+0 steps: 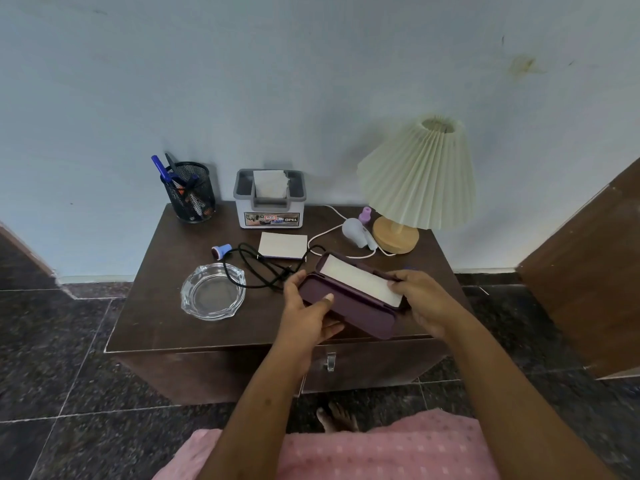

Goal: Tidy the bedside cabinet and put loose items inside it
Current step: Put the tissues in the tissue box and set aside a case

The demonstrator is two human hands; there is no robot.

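The purple hinged case (349,308) is held open above the front right part of the bedside cabinet (156,306), clear of its top. A white insert (360,280) lies in the rear half of the case.

Left hand (306,315): grips the left end of the case. The fingers (294,282) curl round the end wall and the thumb lies along the front edge.

Right hand (424,303): grips the right end of the case, fingers curled beneath it, thumb touching the edge of the white insert.

Items on the cabinet top:
- Glass ashtray (213,292), front left.
- Black cable (256,268), coiled loosely between the ashtray and the case.
- Blue-capped small item (221,251), lying on its side behind the ashtray.
- Pale notepad (282,245), flat, just in front of the tissue box (269,202).
- Mesh pen holder (190,192), rear left corner, holding pens.
- Pleated-shade lamp (419,174), rear right, on a wooden base.
- White device (355,230) and small purple bottle (365,214), just beside the lamp base.

The cabinet drawer is closed; its handle (330,362) shows below the case.
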